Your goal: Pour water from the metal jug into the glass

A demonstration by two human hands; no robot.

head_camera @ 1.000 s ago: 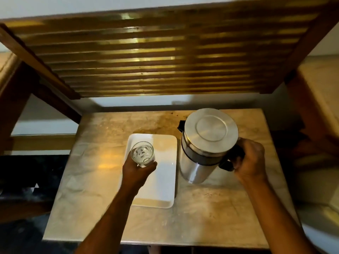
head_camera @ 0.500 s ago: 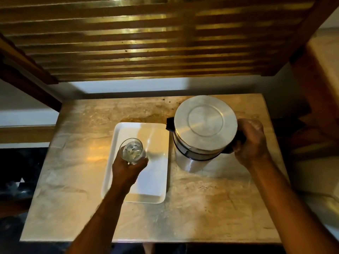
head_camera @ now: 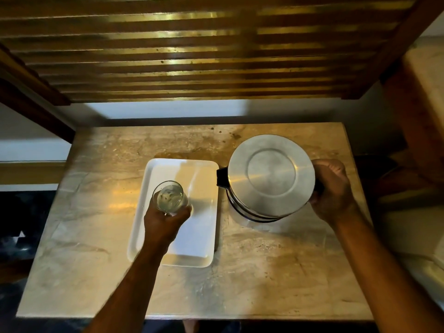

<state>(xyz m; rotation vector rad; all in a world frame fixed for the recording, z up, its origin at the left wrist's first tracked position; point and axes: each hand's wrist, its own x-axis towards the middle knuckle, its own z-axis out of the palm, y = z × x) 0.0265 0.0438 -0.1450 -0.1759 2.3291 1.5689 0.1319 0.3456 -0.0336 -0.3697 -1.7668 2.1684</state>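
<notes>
Nearest the camera, two bare forearms reach in over the pale, veined marble tabletop (head_camera: 276,280). The left hand (head_camera: 165,222) has its fingers curled around the lower part of a small clear drinking glass (head_camera: 169,197), holding it over the left half of a white rectangular tray (head_camera: 204,179) that lies flat on the marble. The glass stands upright with its round mouth open to the camera; something pale and glinting shows inside, though whether that is water or only reflection cannot be told. Whether its base touches the tray is hidden by the hand.

To the right, just beside the tray's long edge, is the round brushed-steel metal jug (head_camera: 271,176), seen almost straight from above so that its flat circular lid with a raised ring fills most of its outline. A dark band runs around the body below the lid, and a short black spout (head_camera: 221,176) points left towards the tray. The right hand (head_camera: 332,191) is wrapped in a closed fist around the jug's dark handle, most of which it hides. No water is leaving the spout.

Beyond the table hangs a slatted dark wooden panel (head_camera: 216,51) with bright streaks of reflected light.

Compared with half a second ago, the jug sits a little further right of the tray and looks more level, while the glass remains in the same grip.
</notes>
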